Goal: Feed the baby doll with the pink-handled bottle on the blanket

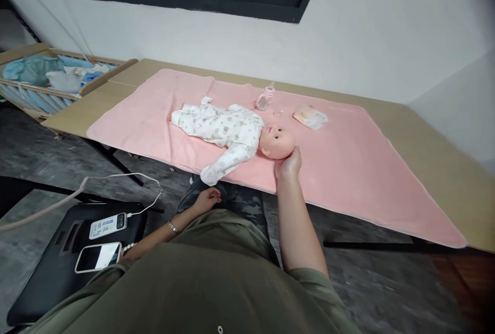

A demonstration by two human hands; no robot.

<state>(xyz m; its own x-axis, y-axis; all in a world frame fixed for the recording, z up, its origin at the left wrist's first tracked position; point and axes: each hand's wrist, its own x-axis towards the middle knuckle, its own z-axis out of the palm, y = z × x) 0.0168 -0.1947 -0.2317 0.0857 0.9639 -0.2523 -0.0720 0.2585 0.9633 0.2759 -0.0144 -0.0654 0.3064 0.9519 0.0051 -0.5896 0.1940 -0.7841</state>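
A baby doll in a white printed outfit lies on its back on the pink mat, its bald head to the right. My right hand cups the crown of that head from the near side, its fingers partly hidden beneath it. Down by my lap, my left hand rests with loosely curled fingers, and nothing shows in it. Beyond the doll's head stands a baby bottle with a pink collar. A soft plastic packet lies to the right of the bottle.
The mat covers much of a tan table against a white wall. At the left is a wooden crib with blue bedding. A black chair at lower left bears a phone and a power bank with a white cable.
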